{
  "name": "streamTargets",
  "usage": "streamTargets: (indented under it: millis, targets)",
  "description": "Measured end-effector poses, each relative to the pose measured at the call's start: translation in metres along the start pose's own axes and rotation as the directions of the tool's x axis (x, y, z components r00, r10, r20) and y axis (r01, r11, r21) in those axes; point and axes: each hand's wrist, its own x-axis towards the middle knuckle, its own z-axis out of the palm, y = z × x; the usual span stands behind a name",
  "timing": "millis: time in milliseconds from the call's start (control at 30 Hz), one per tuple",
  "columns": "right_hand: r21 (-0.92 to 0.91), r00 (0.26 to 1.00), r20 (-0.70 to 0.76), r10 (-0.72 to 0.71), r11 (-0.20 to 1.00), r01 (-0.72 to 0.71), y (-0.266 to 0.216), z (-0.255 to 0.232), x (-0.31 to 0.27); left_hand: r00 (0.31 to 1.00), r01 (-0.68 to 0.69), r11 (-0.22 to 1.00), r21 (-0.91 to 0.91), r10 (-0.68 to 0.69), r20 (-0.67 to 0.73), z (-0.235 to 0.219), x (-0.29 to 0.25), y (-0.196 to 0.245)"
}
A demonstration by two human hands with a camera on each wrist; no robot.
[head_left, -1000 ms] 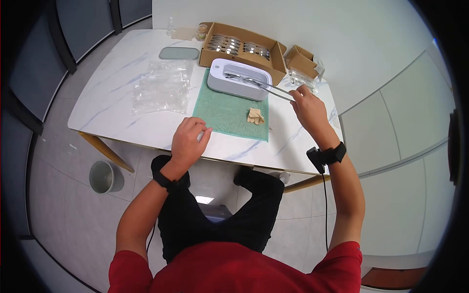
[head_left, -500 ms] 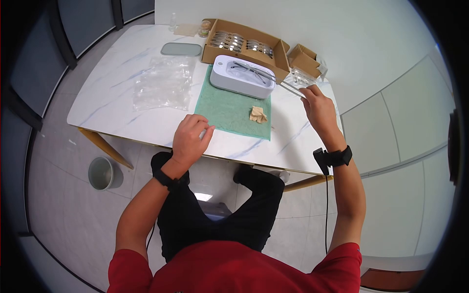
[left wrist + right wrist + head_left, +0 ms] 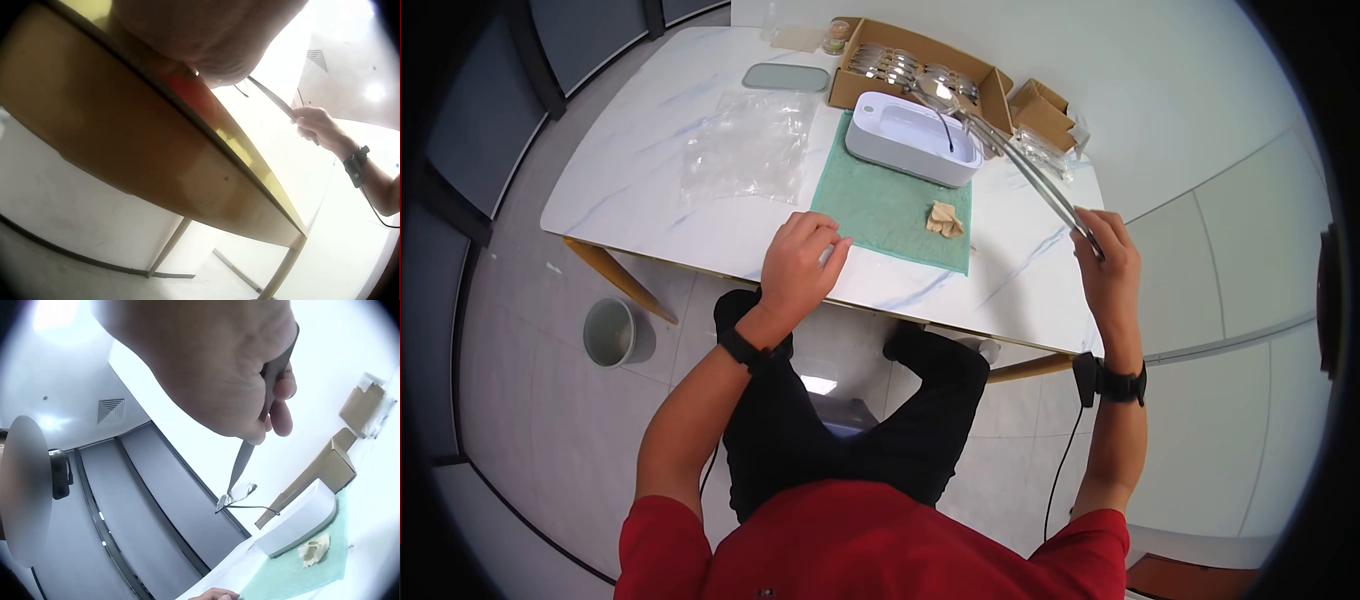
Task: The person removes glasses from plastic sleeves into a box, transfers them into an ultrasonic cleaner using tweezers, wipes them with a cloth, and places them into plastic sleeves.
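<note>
My right hand (image 3: 1112,262) grips long metal tweezers (image 3: 1040,182), and a pair of glasses (image 3: 937,96) hangs from their tips above the white ultrasonic cleaner (image 3: 900,158). In the right wrist view the glasses (image 3: 237,496) dangle below the tweezers (image 3: 244,464), one temple pointing towards the cleaner (image 3: 300,517). The cleaner sits on a green cloth (image 3: 870,213) with a crumpled beige cloth (image 3: 945,220) in front of it. My left hand (image 3: 800,262) rests at the table's front edge by the green cloth, fingers loosely bent, holding nothing.
Behind the cleaner stands a cardboard box (image 3: 992,105) with rows of glasses. A smaller box (image 3: 1040,112) and clear packets lie to its right. Clear plastic bags (image 3: 745,150), a grey lid (image 3: 786,77) and a small jar (image 3: 836,37) are on the left. A bin (image 3: 610,333) stands on the floor.
The glasses have come up out of the cleaner's basin, held by the tweezers. My right hand has moved right and nearer my body. My left hand stays at the table edge.
</note>
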Motion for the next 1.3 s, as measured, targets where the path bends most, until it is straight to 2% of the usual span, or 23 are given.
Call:
streamTargets:
  millis: [100,233,300,467,567,633,667,800,867,933,1067,1300]
  targets:
    - [0.041,0.995,0.07,0.065,0.997,-0.068,-0.011,-0.007,-0.012,1.0,0.002,1.0,-0.002,-0.002,0.009,0.0,0.0,-0.001]
    - [0.016,0.992,0.126,-0.009,1.0,0.007,-0.008,0.002,-0.014,1.0,0.008,1.0,-0.001,-0.008,0.026,0.0,0.0,0.001]
    - [0.03,0.976,0.198,-0.092,0.996,0.087,-0.006,0.012,-0.008,1.0,0.008,1.0,-0.005,-0.007,0.027,0.001,0.0,0.001]
    - [0.084,0.957,0.274,-0.1,0.993,0.08,0.003,0.039,0.006,0.999,0.016,1.0,-0.017,-0.015,0.037,0.0,-0.002,0.002]
    - [0.082,0.944,0.31,-0.111,0.993,0.09,0.008,0.047,0.013,0.995,-0.061,0.998,0.005,0.06,0.083,-0.003,0.003,0.01]
    - [0.068,0.927,0.345,-0.149,0.989,0.133,0.012,0.049,0.016,0.969,-0.18,0.983,0.02,0.174,0.177,0.001,0.004,0.03]
    - [0.07,0.928,0.342,-0.145,0.989,0.129,0.015,0.05,0.016,0.95,-0.198,0.979,0.038,0.183,0.254,0.005,0.007,0.041]
    - [0.065,0.925,0.344,-0.164,0.986,0.151,0.022,0.056,0.018,0.932,-0.231,0.972,0.042,0.208,0.298,0.042,0.014,0.071]
    - [0.056,0.931,0.331,-0.153,0.988,0.143,0.024,0.055,0.016,0.921,-0.168,0.981,0.101,0.12,0.371,0.058,0.016,0.082]
    - [0.061,0.933,0.34,-0.116,0.993,0.101,0.023,0.05,0.014,0.921,-0.159,0.98,0.116,0.105,0.376,0.069,0.019,0.088]
    - [0.047,0.943,0.311,-0.123,0.992,0.114,0.027,0.044,0.009,0.915,-0.116,0.972,0.203,0.025,0.403,0.082,0.023,0.092]
    - [0.055,0.931,0.345,-0.119,0.993,0.107,0.034,0.051,0.006,0.938,-0.131,0.955,0.265,0.032,0.346,0.1,0.023,0.09]
